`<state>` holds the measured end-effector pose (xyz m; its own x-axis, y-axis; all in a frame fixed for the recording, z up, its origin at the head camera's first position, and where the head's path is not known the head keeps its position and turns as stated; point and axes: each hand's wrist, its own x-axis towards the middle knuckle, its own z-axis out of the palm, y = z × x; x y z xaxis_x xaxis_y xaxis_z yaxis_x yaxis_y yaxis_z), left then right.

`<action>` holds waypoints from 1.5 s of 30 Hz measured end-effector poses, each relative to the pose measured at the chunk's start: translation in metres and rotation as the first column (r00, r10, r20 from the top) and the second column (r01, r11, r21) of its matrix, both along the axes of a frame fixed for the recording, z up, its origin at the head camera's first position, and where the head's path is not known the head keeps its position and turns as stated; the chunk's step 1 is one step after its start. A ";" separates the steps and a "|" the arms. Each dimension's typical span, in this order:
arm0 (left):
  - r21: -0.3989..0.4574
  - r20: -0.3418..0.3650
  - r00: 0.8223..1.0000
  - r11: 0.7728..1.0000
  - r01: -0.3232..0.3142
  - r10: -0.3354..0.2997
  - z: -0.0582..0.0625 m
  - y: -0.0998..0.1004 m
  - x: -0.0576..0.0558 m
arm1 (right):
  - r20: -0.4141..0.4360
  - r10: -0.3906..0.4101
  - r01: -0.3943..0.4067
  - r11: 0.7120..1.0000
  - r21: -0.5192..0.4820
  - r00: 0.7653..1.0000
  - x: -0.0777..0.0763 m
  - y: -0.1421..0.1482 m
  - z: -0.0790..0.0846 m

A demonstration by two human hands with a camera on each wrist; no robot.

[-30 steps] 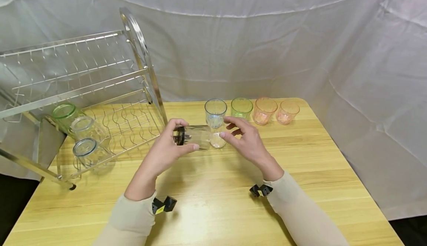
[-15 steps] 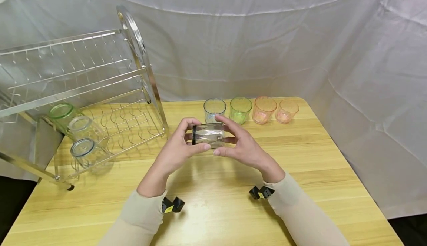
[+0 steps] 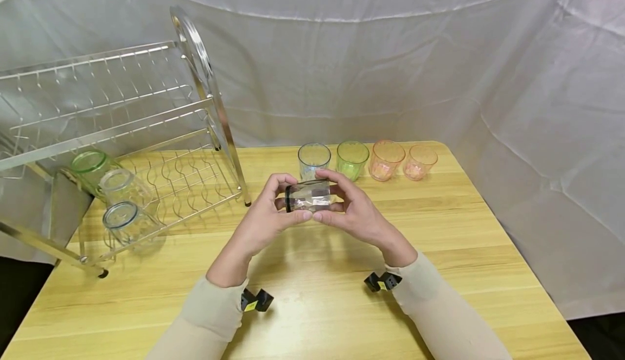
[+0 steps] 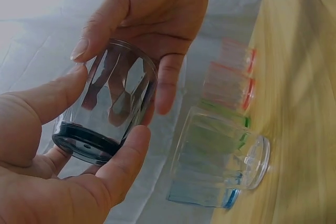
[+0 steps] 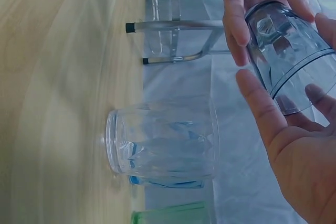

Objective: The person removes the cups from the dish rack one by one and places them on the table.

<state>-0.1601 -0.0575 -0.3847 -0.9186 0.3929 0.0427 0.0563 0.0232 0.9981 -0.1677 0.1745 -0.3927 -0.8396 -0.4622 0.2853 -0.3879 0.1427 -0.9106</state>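
A grey-tinted drinking glass (image 3: 308,195) lies sideways in the air between my hands. My left hand (image 3: 268,211) grips it at the thick dark base, thumb along the near side and fingers behind. Around the rim end, my right hand (image 3: 358,211) holds it with curled fingers and thumb; both thumb tips nearly meet. In the left wrist view the glass (image 4: 107,98) is tilted, dark base toward the left hand. A clear glass (image 5: 163,140) stands upright on the table behind the held one; the hands mostly hide it in the head view.
A blue glass (image 3: 314,156), a green glass (image 3: 352,160) and two pink glasses (image 3: 387,160) stand in a row along the table's back edge. At left is a two-tier metal dish rack (image 3: 215,105), with green, clear and blue glasses (image 3: 128,222) on its lower tier.
My left hand has brought the grey glass rightward to my right hand. The right hand's fingers, apart from it at first, have closed around its rim end.
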 end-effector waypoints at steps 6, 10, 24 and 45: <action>0.000 0.003 1.000 1.000 -0.001 0.001 -0.004 0.001 -0.002 | -0.012 -0.013 0.013 1.000 -0.011 1.000 -0.002 -0.001 -0.001; -0.004 0.002 1.000 1.000 -0.011 0.011 -0.004 0.001 -0.002 | -0.025 -0.018 0.017 1.000 -0.015 1.000 -0.002 0.000 -0.003; -0.140 -0.029 0.994 0.984 -0.112 0.109 0.001 -0.016 -0.001 | 0.005 -0.118 0.118 0.993 -0.011 0.993 -0.009 0.012 0.002; -0.631 -0.256 0.921 0.672 -0.388 0.292 0.000 -0.103 -0.001 | -0.133 -0.385 0.404 0.816 0.414 0.913 -0.028 0.091 0.016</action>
<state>-0.1615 -0.1605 -0.3843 -0.9995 0.0245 0.0187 0.0306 0.7112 0.7023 -0.1960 0.2651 -0.3768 -0.9681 -0.1769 0.1777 -0.2506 0.6588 -0.7093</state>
